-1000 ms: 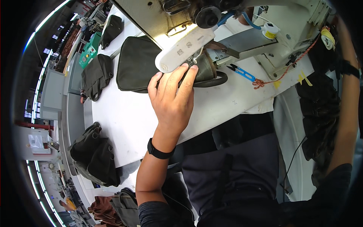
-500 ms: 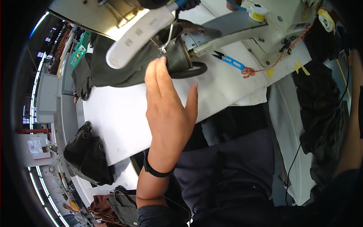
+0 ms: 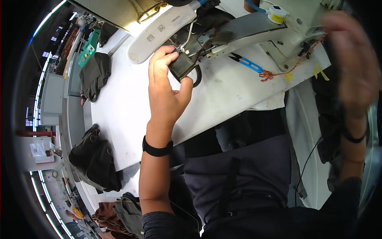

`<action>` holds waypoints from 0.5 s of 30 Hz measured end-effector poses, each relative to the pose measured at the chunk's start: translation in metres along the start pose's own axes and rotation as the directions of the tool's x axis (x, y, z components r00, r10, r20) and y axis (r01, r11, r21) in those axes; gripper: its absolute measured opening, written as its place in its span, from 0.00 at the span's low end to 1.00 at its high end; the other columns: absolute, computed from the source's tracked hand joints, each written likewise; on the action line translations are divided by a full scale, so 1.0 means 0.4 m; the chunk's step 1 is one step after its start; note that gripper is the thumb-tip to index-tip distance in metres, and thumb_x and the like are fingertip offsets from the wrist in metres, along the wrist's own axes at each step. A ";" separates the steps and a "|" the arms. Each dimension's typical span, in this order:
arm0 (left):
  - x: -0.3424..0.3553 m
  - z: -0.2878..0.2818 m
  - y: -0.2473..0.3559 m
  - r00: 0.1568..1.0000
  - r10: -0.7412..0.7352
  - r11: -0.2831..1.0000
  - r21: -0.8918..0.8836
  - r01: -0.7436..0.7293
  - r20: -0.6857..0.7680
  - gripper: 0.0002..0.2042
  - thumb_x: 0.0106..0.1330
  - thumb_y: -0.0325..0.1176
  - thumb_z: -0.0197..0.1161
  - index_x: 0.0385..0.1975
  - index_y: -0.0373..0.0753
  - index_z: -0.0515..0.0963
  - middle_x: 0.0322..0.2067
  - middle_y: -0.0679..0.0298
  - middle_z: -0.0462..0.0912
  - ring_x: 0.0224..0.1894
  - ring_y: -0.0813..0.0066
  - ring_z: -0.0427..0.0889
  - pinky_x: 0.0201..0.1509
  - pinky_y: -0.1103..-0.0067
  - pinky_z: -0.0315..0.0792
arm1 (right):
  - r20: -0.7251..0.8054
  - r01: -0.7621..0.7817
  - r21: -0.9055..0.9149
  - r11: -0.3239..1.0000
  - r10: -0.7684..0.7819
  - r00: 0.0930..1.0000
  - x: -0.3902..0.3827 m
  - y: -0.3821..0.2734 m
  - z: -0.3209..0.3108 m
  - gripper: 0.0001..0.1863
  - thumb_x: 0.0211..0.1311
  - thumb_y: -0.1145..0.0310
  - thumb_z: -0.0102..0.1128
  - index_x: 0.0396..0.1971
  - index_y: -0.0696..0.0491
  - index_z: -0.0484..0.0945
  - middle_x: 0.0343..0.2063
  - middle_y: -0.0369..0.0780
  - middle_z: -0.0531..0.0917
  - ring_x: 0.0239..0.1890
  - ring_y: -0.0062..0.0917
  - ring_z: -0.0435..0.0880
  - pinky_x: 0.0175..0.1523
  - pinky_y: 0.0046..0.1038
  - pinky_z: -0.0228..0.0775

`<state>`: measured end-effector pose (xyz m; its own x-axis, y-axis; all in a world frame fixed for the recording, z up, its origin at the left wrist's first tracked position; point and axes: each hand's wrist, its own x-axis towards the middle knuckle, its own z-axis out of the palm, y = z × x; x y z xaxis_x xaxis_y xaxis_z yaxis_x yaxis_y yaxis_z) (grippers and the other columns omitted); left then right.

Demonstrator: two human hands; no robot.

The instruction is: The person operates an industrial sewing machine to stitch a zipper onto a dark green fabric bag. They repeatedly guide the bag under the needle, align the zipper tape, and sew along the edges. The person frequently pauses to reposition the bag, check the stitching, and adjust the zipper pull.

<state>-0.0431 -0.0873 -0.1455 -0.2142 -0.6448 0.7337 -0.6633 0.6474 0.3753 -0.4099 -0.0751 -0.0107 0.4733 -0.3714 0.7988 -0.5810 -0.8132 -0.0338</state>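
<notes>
My left hand (image 3: 165, 87) is at the sewing machine, its fingers and thumb pinching the edge of a dark olive bag (image 3: 184, 67) with a zipper edge and a looped handle. Bag and hand lie right under the machine's needle area (image 3: 183, 48), and the arm (image 3: 246, 30) of the machine runs off to the right. My right hand (image 3: 354, 67) is raised at the far right, near the machine's right end. Motion smears its fingers, so what they hold, if anything, cannot be made out.
Blue thread snips (image 3: 248, 63) lie on the white table (image 3: 223, 95), tied to an orange cord (image 3: 296, 69). Dark bags (image 3: 95, 159) stand on the left, another (image 3: 95, 73) farther back. Dark material hangs by a pale bin (image 3: 306, 131) at right.
My left hand has gone from lying flat beside the bag to gripping its edge. The bag has turned and shifted under the machine. My right hand has come up into view at right.
</notes>
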 end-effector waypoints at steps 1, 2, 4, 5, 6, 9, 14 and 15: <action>-0.024 -0.022 -0.007 1.000 -0.016 1.000 0.024 0.016 0.022 0.28 0.53 0.12 0.62 0.58 0.34 0.73 0.63 0.52 0.73 0.65 0.58 0.77 0.69 0.67 0.75 | 0.096 -0.038 0.054 0.998 0.033 0.995 -0.015 -0.043 0.095 0.15 0.74 0.68 0.60 0.53 0.60 0.83 0.50 0.46 0.85 0.54 0.33 0.83 0.58 0.32 0.74; -0.029 -0.029 -0.001 0.998 -0.050 0.999 0.022 0.049 0.028 0.27 0.55 0.11 0.58 0.59 0.33 0.75 0.65 0.50 0.74 0.68 0.57 0.76 0.69 0.66 0.74 | 0.143 -0.077 0.078 0.994 0.066 0.988 -0.017 -0.068 0.168 0.12 0.75 0.72 0.59 0.51 0.60 0.84 0.49 0.44 0.86 0.55 0.32 0.83 0.60 0.32 0.73; -0.022 -0.021 -0.006 0.999 -0.031 0.999 -0.016 0.032 0.027 0.27 0.56 0.11 0.56 0.59 0.33 0.76 0.65 0.49 0.75 0.68 0.56 0.77 0.69 0.67 0.74 | 0.009 -0.117 0.137 0.984 0.116 0.993 -0.020 -0.054 0.292 0.11 0.73 0.68 0.63 0.47 0.57 0.85 0.45 0.45 0.86 0.50 0.35 0.84 0.58 0.36 0.73; -0.016 -0.017 -0.008 0.999 -0.024 0.999 -0.029 0.025 0.028 0.27 0.56 0.10 0.55 0.59 0.33 0.77 0.64 0.48 0.75 0.68 0.56 0.77 0.69 0.67 0.74 | -0.036 -0.139 0.134 0.981 0.145 0.989 -0.012 -0.038 0.345 0.11 0.71 0.66 0.64 0.45 0.57 0.86 0.42 0.45 0.87 0.47 0.37 0.85 0.56 0.37 0.74; -0.013 -0.022 -0.002 0.998 -0.051 0.998 -0.041 0.052 0.030 0.27 0.57 0.11 0.53 0.59 0.32 0.78 0.64 0.47 0.77 0.69 0.55 0.76 0.71 0.67 0.72 | -0.082 -0.158 0.140 0.977 0.171 0.982 0.001 -0.025 0.396 0.12 0.69 0.64 0.66 0.42 0.57 0.86 0.40 0.45 0.87 0.44 0.39 0.85 0.54 0.38 0.74; -0.016 -0.026 0.005 1.000 -0.016 1.000 -0.020 0.016 0.012 0.26 0.58 0.12 0.53 0.59 0.32 0.79 0.64 0.46 0.78 0.69 0.54 0.77 0.72 0.66 0.71 | -0.051 -0.340 0.156 0.927 0.352 0.935 0.034 -0.053 0.476 0.17 0.66 0.56 0.67 0.38 0.56 0.86 0.36 0.46 0.88 0.42 0.41 0.85 0.55 0.42 0.71; -0.026 -0.031 0.003 1.000 0.013 0.997 0.072 -0.013 0.005 0.27 0.60 0.12 0.54 0.61 0.32 0.81 0.62 0.47 0.82 0.66 0.53 0.80 0.72 0.65 0.71 | -0.103 -0.430 0.046 0.902 0.432 0.896 0.052 -0.108 0.553 0.23 0.62 0.48 0.69 0.37 0.57 0.87 0.37 0.47 0.87 0.49 0.41 0.83 0.67 0.50 0.58; -0.027 -0.028 0.001 1.000 0.021 0.997 0.076 -0.021 -0.006 0.26 0.60 0.12 0.54 0.60 0.32 0.81 0.62 0.48 0.82 0.66 0.54 0.81 0.72 0.65 0.71 | -0.152 -0.421 0.037 0.906 0.422 0.894 0.048 -0.111 0.565 0.22 0.61 0.49 0.70 0.37 0.56 0.87 0.37 0.47 0.86 0.50 0.41 0.82 0.67 0.49 0.58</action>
<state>-0.0330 -0.0755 -0.1471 -0.2240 -0.6284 0.7449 -0.7110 0.6282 0.3161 -0.2255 -0.1476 -0.1295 0.0779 -0.6069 0.7910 -0.7014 -0.5972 -0.3891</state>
